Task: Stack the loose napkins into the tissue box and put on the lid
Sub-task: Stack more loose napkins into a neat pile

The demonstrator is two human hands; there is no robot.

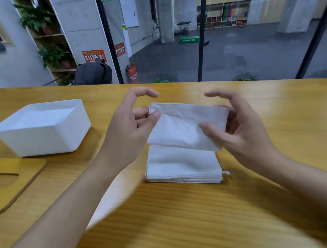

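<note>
A white folded napkin (180, 125) hangs above the table between both hands. My left hand (132, 126) pinches its upper left corner between thumb and fingers. My right hand (234, 122) pinches its right edge, thumb in front and fingers behind. Directly below lies a neat stack of white napkins (183, 167) on the wooden table. The open white tissue box (43, 130) stands at the left, with napkins showing inside. Its wooden lid (12, 184), with a slot cut through it, lies flat at the left edge in front of the box.
Another white napkin (113, 197) lies on the table under my left forearm, partly hidden. The wooden table (204, 217) runs the full width. Beyond its far edge is a glass wall with black frames.
</note>
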